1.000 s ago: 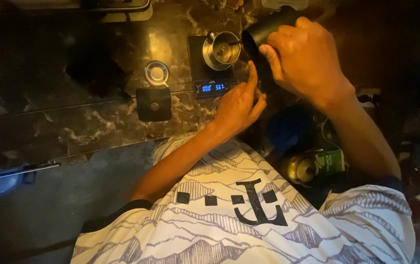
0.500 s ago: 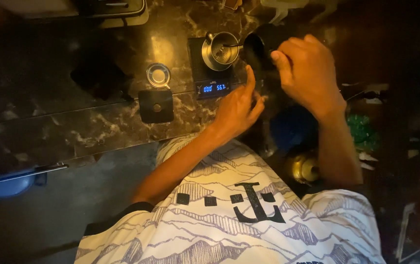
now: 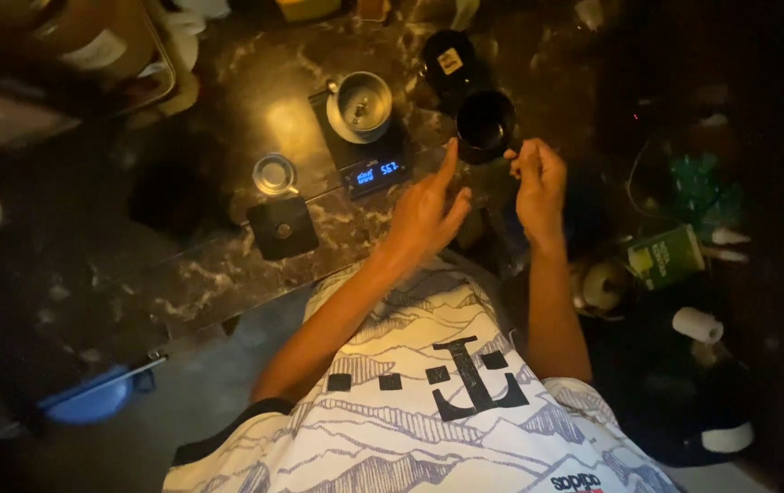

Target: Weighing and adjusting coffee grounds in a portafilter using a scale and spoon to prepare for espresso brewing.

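Observation:
My right hand (image 3: 538, 178) grips the handle of a black cup (image 3: 485, 123), which stands upright on the dark marble counter just right of a small black scale (image 3: 346, 146). The scale's blue display is lit, and a metal cup (image 3: 363, 105) sits on its platform. My left hand (image 3: 424, 215) is open beside the scale's front right corner. Its index finger points up and reaches the black cup's near side. Nothing is in the left hand.
A small glass (image 3: 273, 173) and a black square pad (image 3: 282, 226) lie left of the scale. A black labelled jar (image 3: 447, 59) stands behind the cup. On the right are a green packet (image 3: 666, 256) and a white roll (image 3: 698, 324). A blue object (image 3: 91, 397) lies low left.
My right hand brought the black cup down from a tilt over the metal cup to upright beside the scale. My left hand stayed near the scale's corner.

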